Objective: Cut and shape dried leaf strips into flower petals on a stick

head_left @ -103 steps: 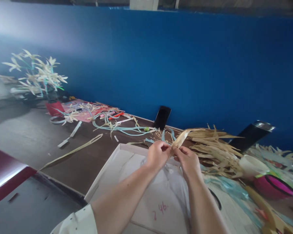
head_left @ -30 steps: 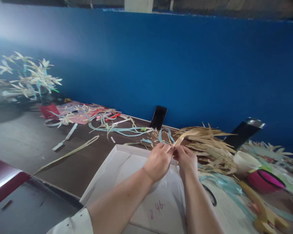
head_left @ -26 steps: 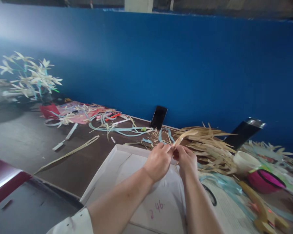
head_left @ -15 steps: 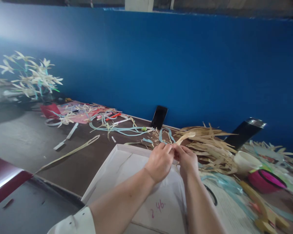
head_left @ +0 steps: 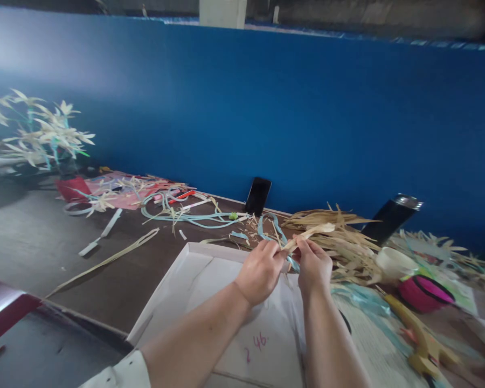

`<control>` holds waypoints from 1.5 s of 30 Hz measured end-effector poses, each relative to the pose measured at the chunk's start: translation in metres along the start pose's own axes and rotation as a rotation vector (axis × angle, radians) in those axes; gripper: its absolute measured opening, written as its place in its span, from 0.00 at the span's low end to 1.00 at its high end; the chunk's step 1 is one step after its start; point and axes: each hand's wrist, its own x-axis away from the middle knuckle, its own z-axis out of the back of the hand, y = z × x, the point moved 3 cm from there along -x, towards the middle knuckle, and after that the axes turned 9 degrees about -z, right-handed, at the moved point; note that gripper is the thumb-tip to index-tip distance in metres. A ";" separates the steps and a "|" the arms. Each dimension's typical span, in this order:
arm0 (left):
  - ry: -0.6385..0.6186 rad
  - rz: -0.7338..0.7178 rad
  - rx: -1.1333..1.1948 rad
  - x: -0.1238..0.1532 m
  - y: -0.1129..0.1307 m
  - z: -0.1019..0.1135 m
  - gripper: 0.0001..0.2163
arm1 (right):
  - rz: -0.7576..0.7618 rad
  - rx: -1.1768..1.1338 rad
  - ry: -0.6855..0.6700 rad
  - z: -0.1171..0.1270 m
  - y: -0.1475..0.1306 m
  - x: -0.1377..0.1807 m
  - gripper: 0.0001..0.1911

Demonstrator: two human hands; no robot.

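Note:
My left hand [head_left: 262, 270] and my right hand [head_left: 315, 265] meet above the far edge of a white cardboard box [head_left: 194, 280]. Both pinch the near end of a tan dried leaf strip [head_left: 310, 233], whose free end points up and to the right. Thumbs and fingertips are pressed together on it. A pile of dried straw leaves [head_left: 339, 237] lies just behind my right hand. A pale blue ribbon loop [head_left: 272, 229] lies on the table just beyond my fingers.
A black phone [head_left: 257, 196] leans on the blue wall. A black flask [head_left: 390, 218], a white cup [head_left: 394, 263] and a pink bowl [head_left: 424, 288] stand right. Blue cords [head_left: 186, 213] and straw flowers in a red pot [head_left: 70, 186] lie left. Yellow scissors [head_left: 424, 345] lie near right.
The strip's free end has dropped lower and flatter to the right. My hands stay pinched on it and have shifted slightly; the camera has drifted right.

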 end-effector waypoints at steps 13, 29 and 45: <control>-0.003 0.802 1.019 0.002 -0.038 -0.027 0.13 | 0.035 0.051 -0.145 -0.004 0.004 -0.004 0.18; -0.040 0.834 1.125 0.006 -0.040 -0.033 0.15 | -0.126 -0.101 -0.168 -0.009 -0.001 0.004 0.13; 0.089 0.920 0.998 0.007 -0.046 -0.032 0.10 | -0.174 -0.038 -0.343 -0.015 0.004 0.006 0.20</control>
